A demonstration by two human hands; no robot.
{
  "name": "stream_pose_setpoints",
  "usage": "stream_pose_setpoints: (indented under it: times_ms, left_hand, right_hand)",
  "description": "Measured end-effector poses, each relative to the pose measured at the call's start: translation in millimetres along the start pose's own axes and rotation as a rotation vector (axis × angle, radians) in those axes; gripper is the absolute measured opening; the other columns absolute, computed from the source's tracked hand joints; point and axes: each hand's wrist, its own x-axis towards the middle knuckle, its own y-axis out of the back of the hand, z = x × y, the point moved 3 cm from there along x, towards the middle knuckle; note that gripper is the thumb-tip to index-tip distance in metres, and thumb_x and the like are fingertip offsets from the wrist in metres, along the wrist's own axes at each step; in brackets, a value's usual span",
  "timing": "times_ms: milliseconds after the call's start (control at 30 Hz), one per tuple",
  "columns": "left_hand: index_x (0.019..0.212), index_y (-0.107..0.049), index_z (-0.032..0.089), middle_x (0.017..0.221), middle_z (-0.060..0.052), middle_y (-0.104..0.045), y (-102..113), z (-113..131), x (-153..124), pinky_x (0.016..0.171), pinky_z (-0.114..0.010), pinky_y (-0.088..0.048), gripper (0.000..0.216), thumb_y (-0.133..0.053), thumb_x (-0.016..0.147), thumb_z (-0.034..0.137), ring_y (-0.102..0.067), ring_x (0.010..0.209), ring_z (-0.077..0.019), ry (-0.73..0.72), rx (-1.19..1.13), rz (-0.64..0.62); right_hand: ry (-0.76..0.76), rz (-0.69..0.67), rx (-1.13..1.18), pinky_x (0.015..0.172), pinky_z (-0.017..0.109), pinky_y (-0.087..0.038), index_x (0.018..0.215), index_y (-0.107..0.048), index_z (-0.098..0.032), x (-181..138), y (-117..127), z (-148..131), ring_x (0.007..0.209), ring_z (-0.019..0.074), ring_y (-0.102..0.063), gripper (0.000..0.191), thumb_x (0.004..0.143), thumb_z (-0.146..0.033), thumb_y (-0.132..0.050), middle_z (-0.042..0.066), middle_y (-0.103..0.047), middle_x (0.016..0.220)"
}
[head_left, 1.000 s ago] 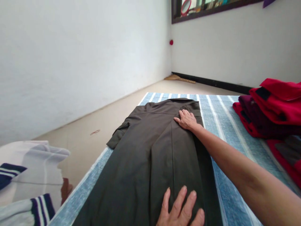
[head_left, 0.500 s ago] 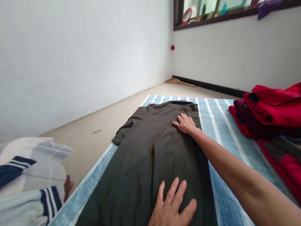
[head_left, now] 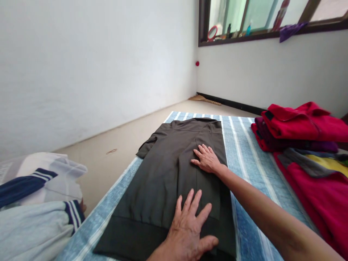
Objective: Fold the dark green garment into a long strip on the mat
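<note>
A dark olive shirt (head_left: 165, 174) lies flat, back side up, on a blue and white striped mat (head_left: 244, 145). Its right side is folded inward; a short sleeve sticks out on the left, over the mat's edge. My left hand (head_left: 190, 224) rests palm down with fingers spread on the shirt's lower part, near the hem. My right hand (head_left: 206, 159) lies flat on the middle of the shirt, along the folded edge. Neither hand grips anything.
Folded red and maroon clothes (head_left: 296, 127) are stacked at the right, with more red, grey and yellow cloth (head_left: 320, 181) below them. White and navy striped garments (head_left: 35, 203) lie at the lower left. A bare beige floor (head_left: 119, 145) and white walls surround the mat.
My right hand has slid from near the collar down toward the shirt's middle. My left hand has come further into view on the lower part. The view has lifted, showing the hem.
</note>
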Motion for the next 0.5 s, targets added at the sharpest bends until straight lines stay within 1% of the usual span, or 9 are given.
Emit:
stream_pose_setpoints:
  times_ms: [67,133,233,333,433,500]
  left_hand:
    - [0.144,-0.03,0.036,0.156,-0.01,-0.015,6,4,-2,0.105,-0.065,-0.022,0.076,-0.054,0.078,0.065,-0.015,0.14,-0.0379,0.062,-0.032,-0.033]
    - [0.144,-0.031,0.033,0.156,-0.011,-0.013,11,5,-4,0.107,-0.063,-0.021,0.078,-0.056,0.077,0.065,-0.011,0.141,-0.0377,0.142,-0.046,-0.047]
    - [0.144,-0.032,0.03,0.156,-0.013,-0.014,15,6,-8,0.109,-0.06,-0.02,0.078,-0.054,0.078,0.065,-0.009,0.142,-0.0367,0.233,-0.047,-0.071]
    - [0.144,-0.032,0.028,0.156,-0.013,-0.016,15,6,-7,0.11,-0.058,-0.017,0.077,-0.051,0.079,0.066,-0.008,0.142,-0.0358,0.25,-0.044,-0.084]
    - [0.145,-0.032,0.027,0.155,-0.013,-0.017,14,7,-6,0.11,-0.058,-0.016,0.078,-0.047,0.08,0.068,-0.009,0.142,-0.0357,0.243,-0.047,-0.08]
    - [0.145,-0.03,0.027,0.155,-0.014,-0.017,15,8,-6,0.11,-0.057,-0.017,0.079,-0.047,0.08,0.067,-0.01,0.142,-0.036,0.243,-0.042,-0.078]
  right_hand:
    - [0.007,0.046,-0.002,0.111,0.049,-0.015,0.141,-0.04,-0.018,-9,7,-7,0.14,0.0323,-0.019,0.068,0.091,-0.062,-0.031,0.015,-0.031,0.15]
    - [0.048,0.081,0.01,0.112,0.048,-0.015,0.141,-0.04,-0.018,-24,11,-19,0.14,0.0325,-0.019,0.069,0.09,-0.064,-0.03,0.015,-0.03,0.15]
    - [0.11,0.034,0.039,0.111,0.05,-0.017,0.141,-0.04,-0.021,-44,5,-35,0.14,0.0325,-0.019,0.07,0.089,-0.066,-0.029,0.014,-0.03,0.15]
    - [0.098,-0.02,0.045,0.11,0.05,-0.019,0.14,-0.042,-0.021,-55,0,-44,0.14,0.0321,-0.021,0.067,0.089,-0.064,-0.032,0.013,-0.031,0.15]
    - [0.08,0.013,0.045,0.111,0.048,-0.019,0.139,-0.043,-0.019,-65,5,-49,0.139,0.031,-0.023,0.065,0.09,-0.061,-0.035,0.014,-0.034,0.149]
    - [0.08,0.034,0.059,0.111,0.047,-0.019,0.14,-0.042,-0.02,-76,9,-53,0.14,0.0303,-0.023,0.064,0.091,-0.059,-0.034,0.014,-0.034,0.149]
